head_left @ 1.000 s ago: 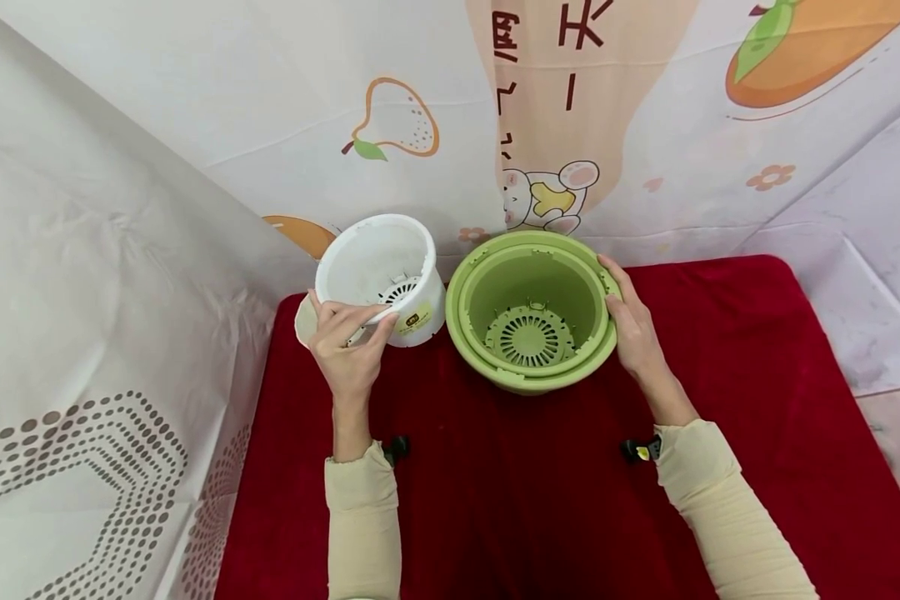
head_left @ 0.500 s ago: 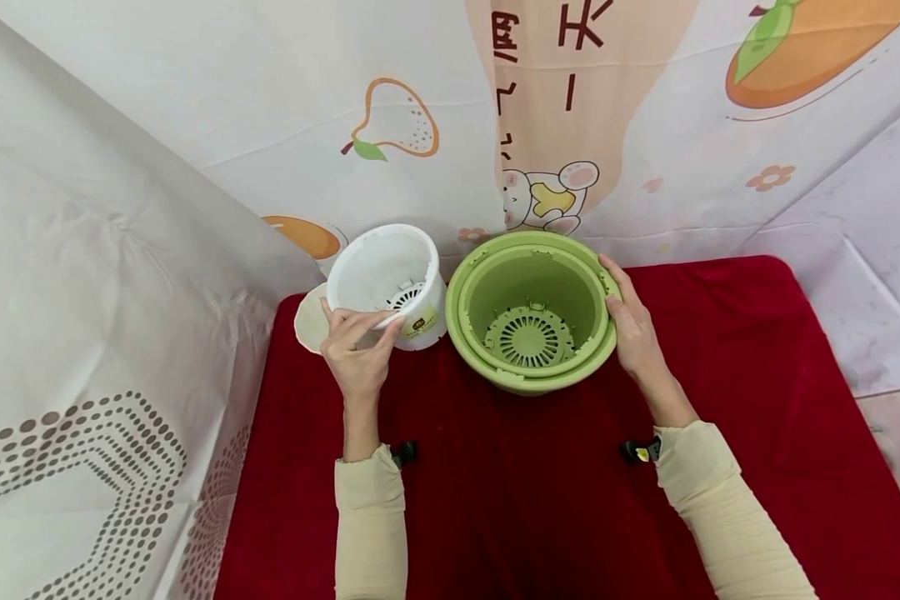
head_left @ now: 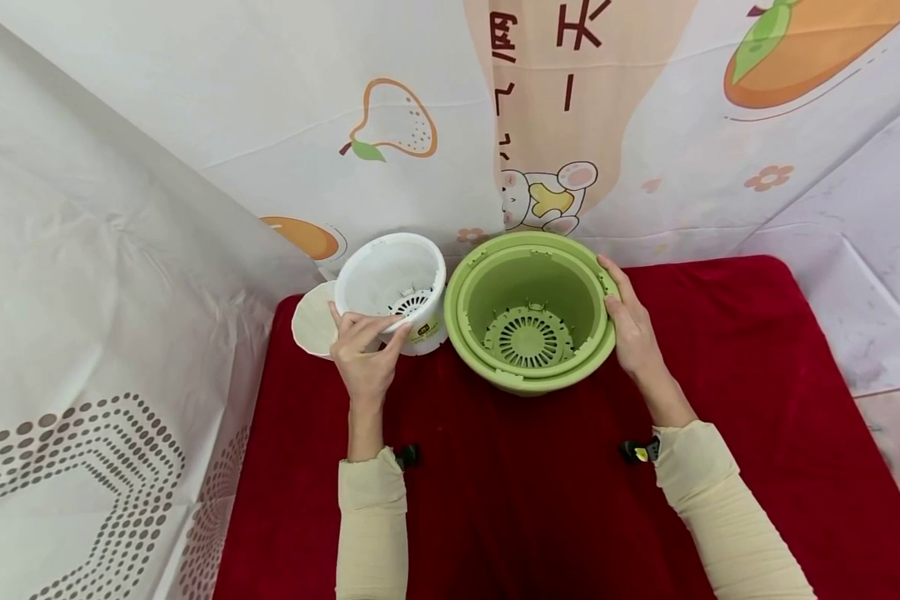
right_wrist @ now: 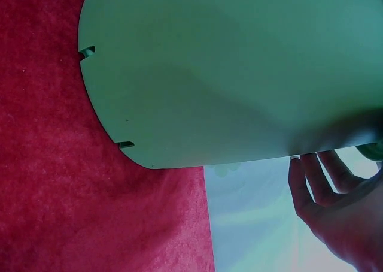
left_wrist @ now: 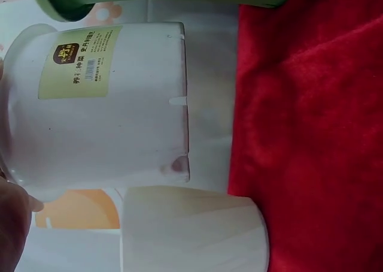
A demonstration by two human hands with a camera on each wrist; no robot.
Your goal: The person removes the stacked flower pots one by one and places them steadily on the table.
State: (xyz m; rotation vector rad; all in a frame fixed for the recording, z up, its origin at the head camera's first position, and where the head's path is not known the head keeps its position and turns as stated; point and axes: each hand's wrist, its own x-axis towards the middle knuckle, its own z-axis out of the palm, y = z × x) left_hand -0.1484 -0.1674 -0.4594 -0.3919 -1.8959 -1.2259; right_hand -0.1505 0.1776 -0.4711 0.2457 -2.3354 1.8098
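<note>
My left hand (head_left: 367, 358) pinches the near rim of a white plastic flower pot (head_left: 382, 271) with a slotted bottom and a yellow-green label. In the left wrist view, backdrop shows between this white pot's base (left_wrist: 179, 101) and the red cloth, so it looks slightly raised. To its right stands a larger green flower pot (head_left: 487, 283), slotted inside, with a double-ringed rim; I cannot tell whether two pots are nested. My right hand (head_left: 633, 329) holds that rim at the right, and its fingers (right_wrist: 326, 179) touch the outer wall. A small cream pot (head_left: 315, 323) is left of the white one.
A red velvet cloth (head_left: 510, 492) covers the table. Right behind the pots hangs a printed white curtain (head_left: 270, 100). Another pale sheet (head_left: 105, 275) borders the left side. The white and green pots stand very close together.
My left hand has moved the white pot a little to the right and down, nearer the green pot. More of the cream pot now shows. My right hand and the green pot have stayed put.
</note>
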